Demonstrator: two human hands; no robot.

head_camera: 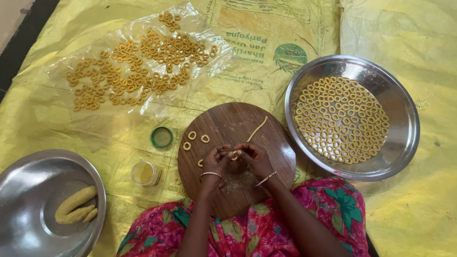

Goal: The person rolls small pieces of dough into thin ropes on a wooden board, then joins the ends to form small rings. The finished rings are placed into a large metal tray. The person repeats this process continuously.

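Dough ring [234, 155], small and pale yellow, is pinched between the fingertips of both hands above the middle of the round wooden board [266, 143]. Left hand [216, 161] and right hand [254, 159] are drawn together, fingers closed on the ring; each wrist bears a thin bangle. A thin dough strand [257, 128] lies on the board at 1 o'clock from the hands. Three finished rings [196, 139] rest on the board at 10 o'clock, and a fourth lies just beside the left hand. At 3 o'clock of the board, a large steel bowl [402, 138] holds many rings in close rows. At 11 o'clock, a clear plastic sheet [209, 28] carries scattered rings. At 8 o'clock, a steel plate [28, 190] holds dough logs [75, 205]. A green lid [162, 137] and an open jar [145, 173] lie at 9 o'clock, all on a yellow woven mat [428, 214].
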